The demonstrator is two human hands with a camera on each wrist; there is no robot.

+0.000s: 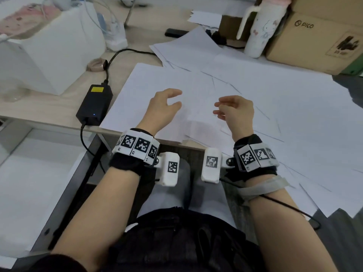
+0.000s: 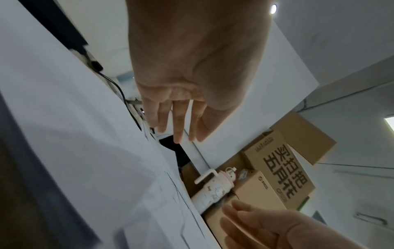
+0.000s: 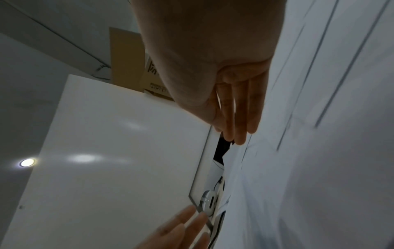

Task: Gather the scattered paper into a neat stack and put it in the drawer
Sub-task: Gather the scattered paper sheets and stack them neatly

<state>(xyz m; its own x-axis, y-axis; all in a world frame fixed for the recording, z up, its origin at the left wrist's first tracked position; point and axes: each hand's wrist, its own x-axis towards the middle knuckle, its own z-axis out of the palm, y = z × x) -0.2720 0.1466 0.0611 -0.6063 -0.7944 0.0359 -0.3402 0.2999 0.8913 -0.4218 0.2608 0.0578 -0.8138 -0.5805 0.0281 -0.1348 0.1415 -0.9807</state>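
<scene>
Both hands [image 1: 165,107] hover, fingers relaxed, over flat white paper [image 1: 265,107]

Dim, soft overhead light; wrist views blurred, edges warped.

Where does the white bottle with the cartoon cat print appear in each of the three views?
Head view: the white bottle stands at the top right, left of the brown cardboard box.
Left wrist view: the bottle appears tilted, lower centre, between the scattered paper and the box.
Right wrist view: not in it.
Shared landmark: the scattered paper, seen in all three views.
</scene>
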